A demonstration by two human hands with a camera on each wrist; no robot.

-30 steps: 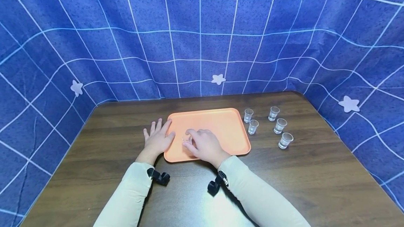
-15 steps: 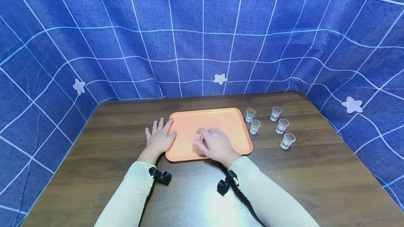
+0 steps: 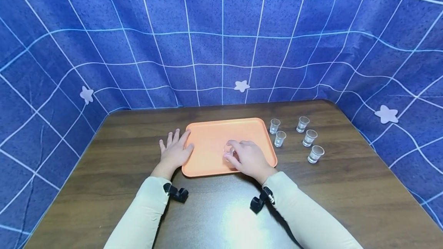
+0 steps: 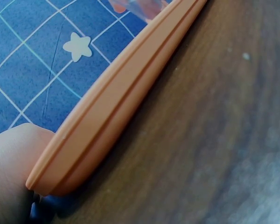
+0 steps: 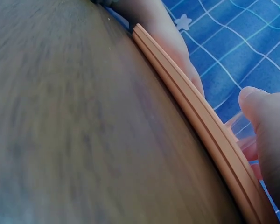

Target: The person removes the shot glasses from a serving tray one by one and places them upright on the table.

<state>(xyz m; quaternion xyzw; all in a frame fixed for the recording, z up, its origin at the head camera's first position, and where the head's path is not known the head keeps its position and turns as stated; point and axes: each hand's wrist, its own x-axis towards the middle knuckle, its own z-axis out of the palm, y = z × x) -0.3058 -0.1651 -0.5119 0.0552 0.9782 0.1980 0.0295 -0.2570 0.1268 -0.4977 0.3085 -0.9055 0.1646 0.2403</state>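
Note:
An orange tray lies on the dark wooden table. Between the thumb and fingers of my right hand is a small clear shot glass, pinched over the front middle of the tray. The right wrist view shows part of the shot glass beyond the tray's rim, beside the thumb. My left hand rests with spread fingers at the tray's left edge, its thumb and index finger over the rim. In the left wrist view the tray's side wall hides most of that hand.
Two shot glasses stand just right of the tray. Further right, a slanting row of several more shot glasses stands on the table. A blue curtain with white lines and stars surrounds the table's back and sides.
My right hand has moved to the right across the tray with the shot glass, from the left part toward the middle. My left hand has stayed at the tray's edge.

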